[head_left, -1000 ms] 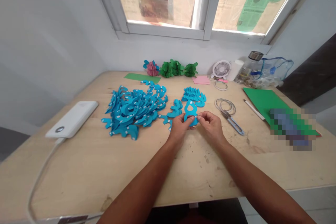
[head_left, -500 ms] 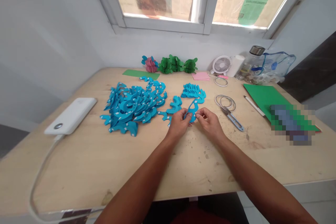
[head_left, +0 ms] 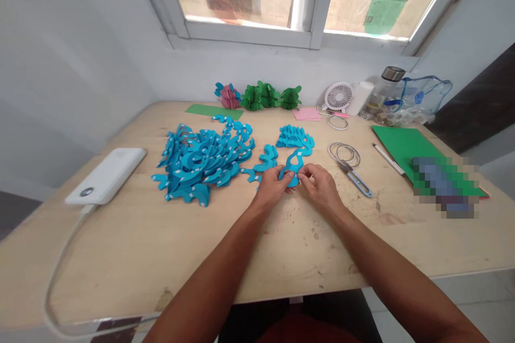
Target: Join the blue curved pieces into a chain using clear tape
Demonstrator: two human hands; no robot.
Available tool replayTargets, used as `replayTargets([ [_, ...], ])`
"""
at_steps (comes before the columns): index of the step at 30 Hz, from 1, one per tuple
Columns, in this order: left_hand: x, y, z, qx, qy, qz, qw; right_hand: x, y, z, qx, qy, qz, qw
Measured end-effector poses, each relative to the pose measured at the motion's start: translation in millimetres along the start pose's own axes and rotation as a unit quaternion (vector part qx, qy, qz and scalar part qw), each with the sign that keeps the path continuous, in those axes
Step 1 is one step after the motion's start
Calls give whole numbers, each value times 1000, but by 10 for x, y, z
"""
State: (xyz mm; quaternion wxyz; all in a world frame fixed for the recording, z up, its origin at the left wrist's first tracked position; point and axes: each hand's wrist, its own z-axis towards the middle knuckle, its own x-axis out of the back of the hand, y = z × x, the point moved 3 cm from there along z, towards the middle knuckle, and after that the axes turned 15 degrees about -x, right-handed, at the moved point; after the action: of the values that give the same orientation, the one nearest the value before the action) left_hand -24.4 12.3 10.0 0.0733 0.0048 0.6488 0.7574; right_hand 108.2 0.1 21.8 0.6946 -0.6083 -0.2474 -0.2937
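Note:
Between my hands is a blue curved paper cutout [head_left: 296, 159] with a small white patch near its top. My left hand [head_left: 276, 185] grips its left side, thumb on top. The fingers of my right hand [head_left: 319, 182] are pinched at its lower right edge. Just left of my left hand lie a few blue wavy paper pieces [head_left: 269, 158], partly covered by the hand. Beyond the held piece sits a stack of blue cutouts [head_left: 293, 136]. A large heap of blue cutouts with white patches [head_left: 205, 158] spreads to the left.
Snips [head_left: 356, 178] and rings of tape [head_left: 344, 154] lie right of my hands. Farther right are a pen [head_left: 388, 159] and green sheets [head_left: 402, 144]. A white power bank [head_left: 108, 176] with a cable is at left. Green paper figures [head_left: 267, 96] and a small fan [head_left: 338, 97] stand at the back.
The held blue cutout has turned to lie flatter toward me, its opening showing more fully. Both hands stay close together around it. The whole view has shifted slightly.

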Motion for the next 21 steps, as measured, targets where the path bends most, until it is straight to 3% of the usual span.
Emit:
replayTargets([
  [21,-24,72,-28,6,-8,9,1000,1,-9,4,-12,-7,-7,1000],
])
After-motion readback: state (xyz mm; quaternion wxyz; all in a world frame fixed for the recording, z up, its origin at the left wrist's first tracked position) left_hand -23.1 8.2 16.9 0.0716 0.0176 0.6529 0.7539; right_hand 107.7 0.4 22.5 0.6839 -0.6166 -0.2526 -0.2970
